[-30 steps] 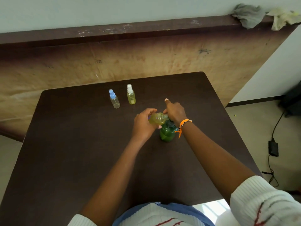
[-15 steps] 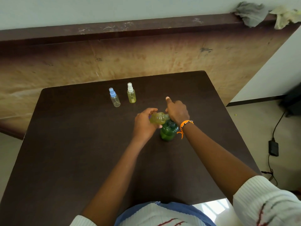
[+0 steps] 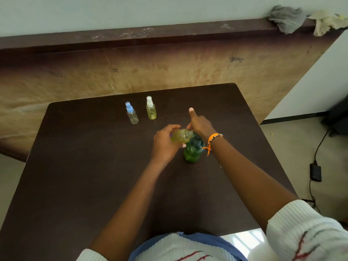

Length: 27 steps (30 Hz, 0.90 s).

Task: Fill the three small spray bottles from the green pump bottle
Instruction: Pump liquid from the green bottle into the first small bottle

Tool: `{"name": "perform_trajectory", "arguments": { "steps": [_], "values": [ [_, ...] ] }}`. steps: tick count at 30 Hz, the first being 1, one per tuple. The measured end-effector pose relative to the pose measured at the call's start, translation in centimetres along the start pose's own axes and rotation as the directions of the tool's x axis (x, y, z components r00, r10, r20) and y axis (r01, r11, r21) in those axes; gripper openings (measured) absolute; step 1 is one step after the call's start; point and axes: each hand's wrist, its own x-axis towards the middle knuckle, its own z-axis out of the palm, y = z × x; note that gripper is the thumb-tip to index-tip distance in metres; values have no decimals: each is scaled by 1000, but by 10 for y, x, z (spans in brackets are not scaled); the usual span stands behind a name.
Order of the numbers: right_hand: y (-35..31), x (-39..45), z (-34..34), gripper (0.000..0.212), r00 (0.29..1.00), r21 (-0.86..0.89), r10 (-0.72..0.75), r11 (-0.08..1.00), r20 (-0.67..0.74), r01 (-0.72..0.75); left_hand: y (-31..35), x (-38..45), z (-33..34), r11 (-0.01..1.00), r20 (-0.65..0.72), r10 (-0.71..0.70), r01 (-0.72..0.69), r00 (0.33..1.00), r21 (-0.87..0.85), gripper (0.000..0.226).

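Green pump bottle (image 3: 192, 152) stands upright on our dark counter (image 3: 79, 166), toward the right of its middle, and almost nothing about it has shifted over the last second. We have our right hand (image 3: 200, 123) on top of its pump head, fingers curled down over the head while the index finger sticks out straight toward the wall. Our left hand (image 3: 164, 140) grips the yellowish spray bottle (image 3: 180, 136), lying it on its side with its open neck brought up against the pump, under the right hand. The exact meeting of nozzle and neck is hidden by our fingers.

Compared with a second ago, both hands and both bottles sit in nearly the same pose; only the camera has drifted a little. We read that as a pumping step that is under way, with liquid being pressed across in small doses, not as a changeover between bottles. The held bottle looks tinted yellow-green for most of its body, so it seems well on the way to full.

Further back, the white-capped spray bottle (image 3: 151, 110) stands capped and shows yellowish liquid, so we judge it done. Just beside it, to the left, the blue-capped spray bottle (image 3: 131, 113) stands capped and looks clear, so it likely remains to be filled.

On the ledge behind lie two crumpled rags (image 3: 287, 17).
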Motion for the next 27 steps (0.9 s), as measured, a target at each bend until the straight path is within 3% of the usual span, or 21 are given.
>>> {"name": "perform_trajectory", "arguments": {
  "steps": [5,10,16,20,27],
  "values": [
    [6,2,10,75,971,-134,-43,991,-237,11,-1,1,2,1000,-6,-1,1,1000,21,62],
    [6,2,11,75,964,-129,-46,992,-263,12,-3,1,3,999,-7,1,-1,1000,37,62],
    [-1,1,9,92,987,-43,-30,999,-155,23,0,0,-2,1000,2,8,-8,1000,19,61],
    [-4,-2,7,92,992,-100,-34,995,-122,22,1,0,-2,1000,0,3,-3,1000,0,61],
    [6,-3,14,81,971,-99,-11,995,-238,-12,-2,2,3,1000,7,-11,11,1000,26,62]
  ]
}}
